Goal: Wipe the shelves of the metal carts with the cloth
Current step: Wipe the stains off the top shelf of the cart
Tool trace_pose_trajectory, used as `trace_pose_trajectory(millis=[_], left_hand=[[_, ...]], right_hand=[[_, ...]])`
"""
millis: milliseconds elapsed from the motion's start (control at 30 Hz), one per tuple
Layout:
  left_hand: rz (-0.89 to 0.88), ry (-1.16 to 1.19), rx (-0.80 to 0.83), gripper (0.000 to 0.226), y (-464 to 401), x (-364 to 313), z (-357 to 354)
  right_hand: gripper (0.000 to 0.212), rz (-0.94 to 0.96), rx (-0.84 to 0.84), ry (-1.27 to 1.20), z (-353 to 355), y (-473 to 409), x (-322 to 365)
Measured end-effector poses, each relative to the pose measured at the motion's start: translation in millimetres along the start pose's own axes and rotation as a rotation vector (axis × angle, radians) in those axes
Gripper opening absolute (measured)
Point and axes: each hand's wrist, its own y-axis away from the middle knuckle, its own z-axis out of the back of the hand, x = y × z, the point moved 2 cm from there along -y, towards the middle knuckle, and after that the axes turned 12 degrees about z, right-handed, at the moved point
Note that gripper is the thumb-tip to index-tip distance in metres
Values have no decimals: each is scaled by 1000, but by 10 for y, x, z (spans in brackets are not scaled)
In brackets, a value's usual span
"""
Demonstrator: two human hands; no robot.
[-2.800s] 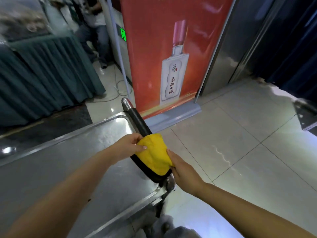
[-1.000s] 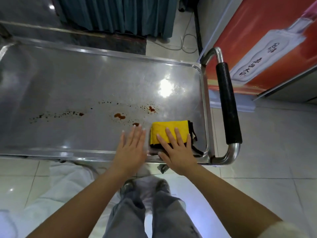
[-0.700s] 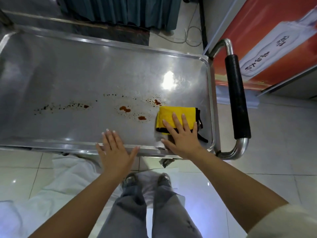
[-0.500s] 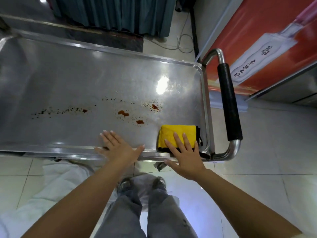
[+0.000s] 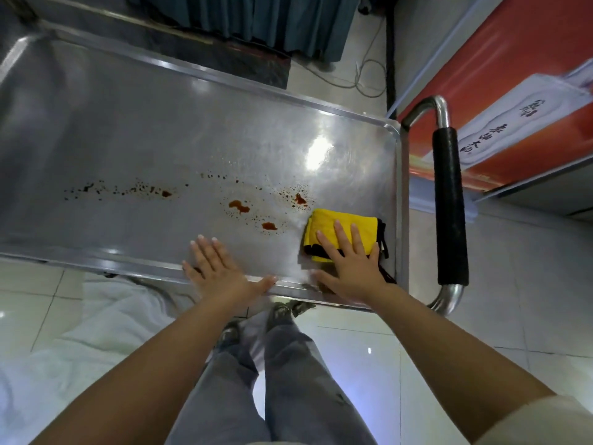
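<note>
Plainly the risk is smearing: the folded yellow cloth with black trim lies at the right end of the steel cart's top shelf, just beside the reddish-brown sauce spots, and one dry pass might only drag them along. The right hand presses it with flat, spread fingers; the left hand rests open on the near rim, holding nothing.

Your right hand lies flat on the cloth, which sits on the cart shelf near its right end, just left of the handle. Your left hand rests on the shelf's near rim, left of the cloth. Stains lie between and beyond them.
</note>
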Motion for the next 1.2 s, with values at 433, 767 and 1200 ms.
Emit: trace_pose_trajectory(millis=[433,767,1200], left_hand=[[7,-28,-15,139,-16,-21,-22],[24,-52,-33,141,-42,-53,-14],[-76,-26,-148,131,-99,131,-160]], right_hand=[[91,10,42,-32,979,-1429,-635],[98,2,52,-4,1274,-1785,-704],[91,262,108,0,13,-150,220]])
